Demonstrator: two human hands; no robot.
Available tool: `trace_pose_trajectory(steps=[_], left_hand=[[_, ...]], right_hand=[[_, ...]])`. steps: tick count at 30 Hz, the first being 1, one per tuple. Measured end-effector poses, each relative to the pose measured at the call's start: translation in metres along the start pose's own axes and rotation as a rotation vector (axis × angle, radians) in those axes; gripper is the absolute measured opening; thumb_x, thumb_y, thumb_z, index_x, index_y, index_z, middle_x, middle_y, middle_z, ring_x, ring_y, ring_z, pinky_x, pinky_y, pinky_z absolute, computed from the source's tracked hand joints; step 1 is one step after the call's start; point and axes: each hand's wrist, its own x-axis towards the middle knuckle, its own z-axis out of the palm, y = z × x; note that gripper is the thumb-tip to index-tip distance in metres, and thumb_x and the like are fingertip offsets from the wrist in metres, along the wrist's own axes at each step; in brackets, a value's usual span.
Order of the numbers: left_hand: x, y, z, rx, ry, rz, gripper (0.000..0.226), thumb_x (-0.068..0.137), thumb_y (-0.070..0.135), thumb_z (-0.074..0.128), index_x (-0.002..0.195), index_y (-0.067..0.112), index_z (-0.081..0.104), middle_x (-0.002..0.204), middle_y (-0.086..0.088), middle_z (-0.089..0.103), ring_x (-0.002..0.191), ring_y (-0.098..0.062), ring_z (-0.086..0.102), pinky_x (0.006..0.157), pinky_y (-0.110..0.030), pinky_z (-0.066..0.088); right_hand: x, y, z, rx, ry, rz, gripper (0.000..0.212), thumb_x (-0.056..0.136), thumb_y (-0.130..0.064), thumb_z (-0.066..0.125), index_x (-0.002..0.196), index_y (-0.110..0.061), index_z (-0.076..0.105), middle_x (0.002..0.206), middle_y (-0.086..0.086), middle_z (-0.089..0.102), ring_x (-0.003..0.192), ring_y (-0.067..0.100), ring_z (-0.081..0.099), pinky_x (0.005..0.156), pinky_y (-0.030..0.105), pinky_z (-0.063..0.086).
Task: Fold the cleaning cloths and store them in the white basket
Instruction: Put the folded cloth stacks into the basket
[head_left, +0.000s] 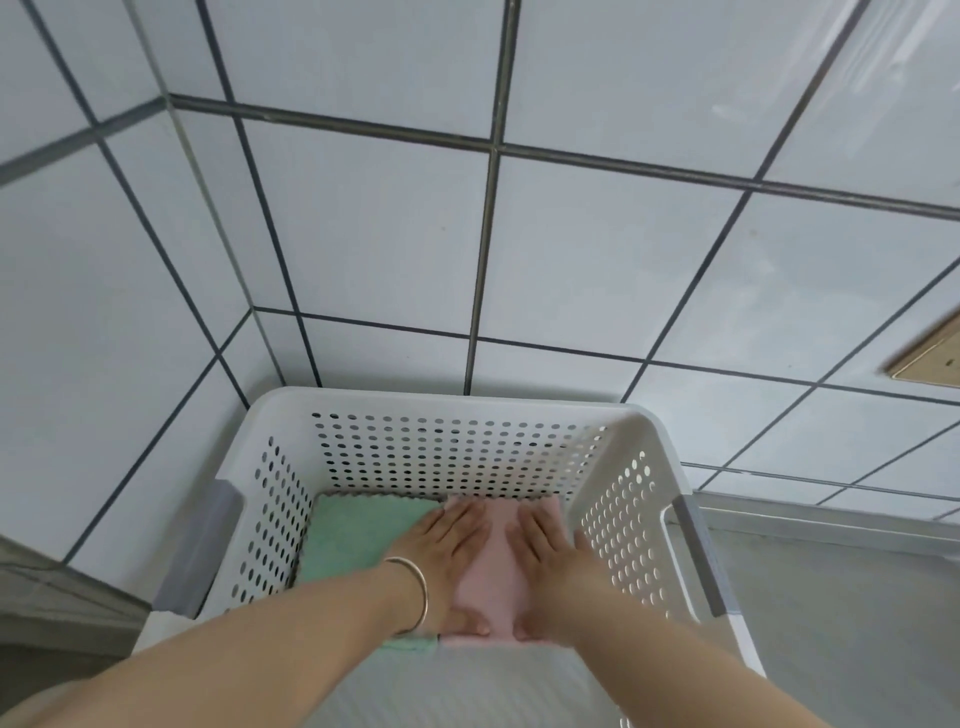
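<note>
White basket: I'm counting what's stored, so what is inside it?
Inside the white basket: a green cloth and a pink cloth side by side. Both hands, left and right, cover parts; anything beneath is hidden.

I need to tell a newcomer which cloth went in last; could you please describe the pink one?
Find the white perforated basket against the tiled wall. On its floor, the pink cloth lies on the right, beside the green cloth. It alone has both hands pressed flat on it.

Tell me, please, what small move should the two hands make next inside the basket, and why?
Probably lift both hands straight up and out. The pink cloth already lies flat on the white basket floor beside the green cloth, with the left hand and right hand pressing it.
</note>
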Motion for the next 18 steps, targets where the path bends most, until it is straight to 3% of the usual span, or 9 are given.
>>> trace_pose_trajectory(steps=[1,3,5,7,8,10,12,15,18], left_hand=[[0.001,0.001,-0.001,-0.006,-0.005,-0.011,0.125,0.045,0.086,-0.008,0.145,0.012,-0.016,0.154,-0.007,-0.024,0.141,-0.023,-0.026,0.107,-0.033,-0.021],[-0.002,0.004,-0.01,-0.008,-0.034,-0.041,0.109,0.069,0.084,0.017,0.146,0.014,-0.013,0.155,-0.007,-0.02,0.142,-0.023,-0.022,0.112,-0.036,-0.016],[-0.01,0.006,-0.027,-0.028,-0.032,-0.071,0.094,0.08,0.064,0.044,0.148,0.015,0.001,0.157,-0.008,-0.008,0.145,-0.025,-0.008,0.117,-0.046,-0.001],[-0.021,0.006,-0.041,-0.063,0.005,-0.174,0.078,0.082,0.045,0.055,0.145,0.015,0.019,0.156,-0.009,0.008,0.143,-0.028,0.011,0.114,-0.054,0.016],[-0.028,0.006,-0.044,-0.099,0.004,-0.257,0.074,0.082,0.039,0.057,0.143,0.015,0.023,0.154,-0.009,0.013,0.14,-0.029,0.018,0.111,-0.056,0.024],[-0.041,0.003,-0.043,-0.187,-0.062,-0.411,0.08,0.08,0.041,0.06,0.144,0.018,0.018,0.154,-0.007,0.01,0.139,-0.034,0.018,0.104,-0.059,0.033],[-0.047,-0.003,-0.032,-0.239,-0.167,-0.495,0.095,0.076,0.051,0.062,0.147,0.023,0.004,0.156,-0.005,-0.007,0.141,-0.04,0.007,0.104,-0.061,0.032],[-0.041,-0.01,-0.014,-0.264,-0.238,-0.54,0.108,0.073,0.061,0.061,0.146,0.027,-0.012,0.155,-0.007,-0.022,0.141,-0.044,-0.004,0.108,-0.059,0.029],[-0.036,-0.01,-0.018,-0.221,-0.272,-0.54,0.111,0.072,0.064,0.059,0.145,0.024,-0.015,0.155,-0.008,-0.02,0.139,-0.048,-0.004,0.107,-0.059,0.03]], right_hand=[[0.0,0.0,0.0,-0.019,-0.013,0.009,0.101,0.082,-0.054,0.053,0.148,-0.013,-0.012,0.155,0.007,-0.022,0.143,0.023,-0.02,0.116,0.051,0.006],[-0.001,0.001,-0.006,-0.069,-0.017,0.015,0.104,0.08,-0.054,0.056,0.148,-0.011,-0.009,0.156,0.009,-0.017,0.144,0.025,-0.015,0.116,0.052,0.005],[-0.002,-0.003,-0.016,-0.102,0.08,0.012,0.101,0.076,-0.052,0.061,0.147,-0.005,0.008,0.155,0.015,0.008,0.144,0.032,0.005,0.115,0.053,0.008],[-0.001,-0.014,-0.025,-0.045,0.221,-0.009,0.086,0.073,-0.052,0.062,0.138,-0.006,0.028,0.139,0.016,0.036,0.132,0.033,0.029,0.111,0.056,0.014],[-0.002,-0.021,-0.029,0.021,0.245,-0.014,0.082,0.073,-0.052,0.062,0.136,-0.011,0.029,0.136,0.014,0.038,0.129,0.032,0.032,0.109,0.056,0.019],[-0.004,-0.033,-0.033,0.143,0.204,-0.004,0.086,0.074,-0.051,0.062,0.141,-0.018,0.019,0.143,0.012,0.025,0.133,0.033,0.024,0.101,0.054,0.035],[-0.005,-0.042,-0.033,0.183,0.123,0.016,0.093,0.077,-0.051,0.061,0.146,-0.024,0.004,0.152,0.011,0.006,0.139,0.035,0.011,0.092,0.051,0.043],[0.0,-0.053,-0.026,0.143,0.048,0.056,0.099,0.08,-0.053,0.058,0.148,-0.026,-0.01,0.155,0.013,-0.014,0.142,0.039,-0.005,0.1,0.062,0.029],[0.004,-0.055,-0.026,0.115,0.015,0.068,0.101,0.08,-0.056,0.057,0.148,-0.025,-0.011,0.154,0.015,-0.014,0.142,0.041,-0.007,0.101,0.065,0.025]])
